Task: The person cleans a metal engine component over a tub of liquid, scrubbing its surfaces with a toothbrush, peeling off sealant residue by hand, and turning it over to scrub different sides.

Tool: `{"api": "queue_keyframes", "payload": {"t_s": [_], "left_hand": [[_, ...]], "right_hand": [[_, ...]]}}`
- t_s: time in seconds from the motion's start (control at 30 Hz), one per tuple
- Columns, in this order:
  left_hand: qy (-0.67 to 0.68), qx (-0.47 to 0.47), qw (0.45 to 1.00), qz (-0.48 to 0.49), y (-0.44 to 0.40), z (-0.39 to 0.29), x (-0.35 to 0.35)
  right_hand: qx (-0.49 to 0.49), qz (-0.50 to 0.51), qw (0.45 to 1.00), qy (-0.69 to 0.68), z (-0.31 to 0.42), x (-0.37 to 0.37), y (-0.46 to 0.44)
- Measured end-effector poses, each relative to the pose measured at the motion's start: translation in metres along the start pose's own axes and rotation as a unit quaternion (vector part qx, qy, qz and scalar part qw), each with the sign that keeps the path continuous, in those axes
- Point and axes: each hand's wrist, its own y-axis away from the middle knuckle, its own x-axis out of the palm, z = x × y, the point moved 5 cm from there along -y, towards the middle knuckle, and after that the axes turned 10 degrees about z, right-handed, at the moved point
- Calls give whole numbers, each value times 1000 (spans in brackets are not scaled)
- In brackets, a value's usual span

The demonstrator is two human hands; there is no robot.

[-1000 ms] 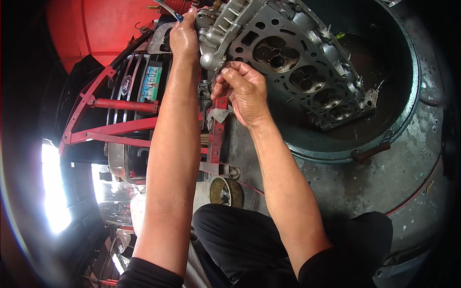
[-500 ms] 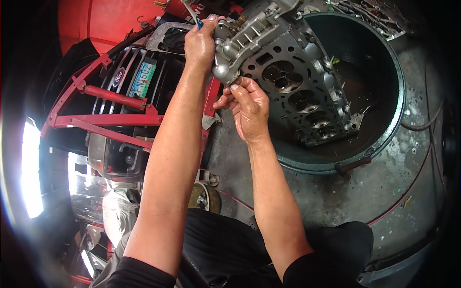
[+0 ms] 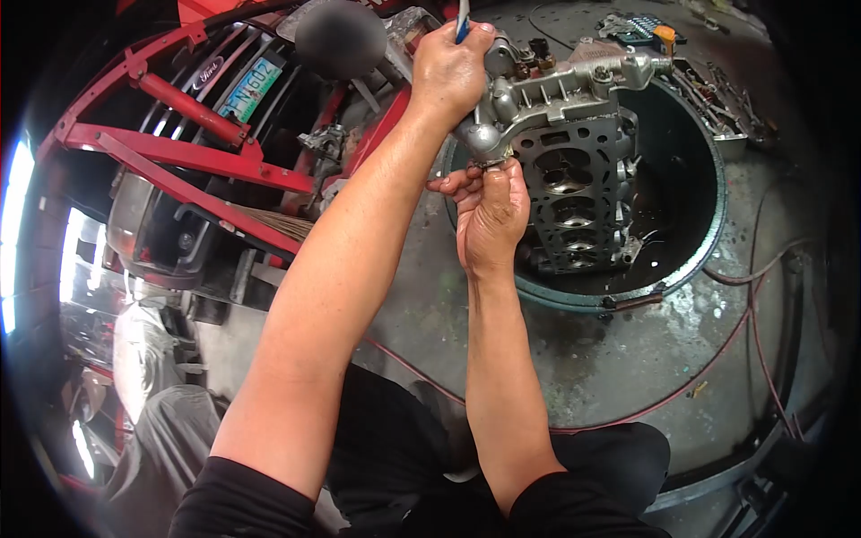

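A grey metal engine cylinder head point(image 3: 574, 160) stands tilted in a round dark green tub point(image 3: 715, 211), its flat face with chambers and holes toward me. My left hand point(image 3: 451, 73) is closed around its upper left end. A thin blue-and-white handle point(image 3: 463, 27) sticks up from that same hand; the rest of this tool is hidden. Just below, my right hand point(image 3: 491, 211) has its thumb and fingers pinched at the rounded lower corner of the cylinder head. Whatever lies between those fingertips is too covered to name.
Left of me, a red steel frame point(image 3: 193, 157) stands before a Ford vehicle's grille point(image 3: 202, 85). Metal tools point(image 3: 725, 103) lie in a tray behind the tub. A red hose point(image 3: 655, 408) crosses the concrete floor point(image 3: 421, 309). Another person point(image 3: 341, 40) is at the top.
The view has shifted, so the cylinder head looks more upright and the tub sits further left. Another person's head has come into view at the top. Both hands stay at the cylinder head's upper left end.
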Motion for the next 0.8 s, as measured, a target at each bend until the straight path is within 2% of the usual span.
{"api": "queue_keyframes", "payload": {"t_s": [0.13,0.2,0.27,0.3,0.33,0.4,0.43,0.47,0.53,0.57,0.63,0.67,0.7,0.73,0.77,0.8], "left_hand": [[-48,4,999,-14,12,-14,-6],[-21,5,1000,-15,15,-20,-11],[-44,5,999,-11,19,-23,-13],[-35,-5,999,-16,23,-24,-14],[-47,-15,999,-2,28,-28,-15],[-70,3,997,-28,36,-29,-16],[-89,-14,996,-7,34,-37,-26],[-88,14,996,-22,39,-41,-27],[-25,17,999,-14,43,-42,-26],[-38,13,999,-15,44,-45,-28],[-25,21,999,-15,45,-44,-31],[2,19,1000,-18,43,-41,-34],[14,12,1000,-23,43,-38,-36],[34,-2,999,-31,43,-35,-39],[51,-17,998,-39,43,-32,-40],[60,-23,997,-45,40,-28,-42]], "right_hand": [[-4,6,995,100,6,5,10],[2,5,989,146,5,12,13],[-10,-22,985,169,6,14,18],[1,-69,981,184,3,13,21],[6,-64,979,196,-2,11,26],[-9,-129,963,235,-5,-4,43],[5,-190,946,262,-8,4,46],[9,-186,943,276,-8,2,51],[-50,-230,905,353,4,-11,65],[-85,-247,886,384,14,-3,63],[-141,-227,849,456,46,12,52],[-203,-221,798,523,64,25,40],[-240,-227,774,540,81,46,32],[-276,-209,707,616,97,71,22],[-296,-167,698,630,111,91,11],[-281,-142,621,718,127,101,-4]]}}
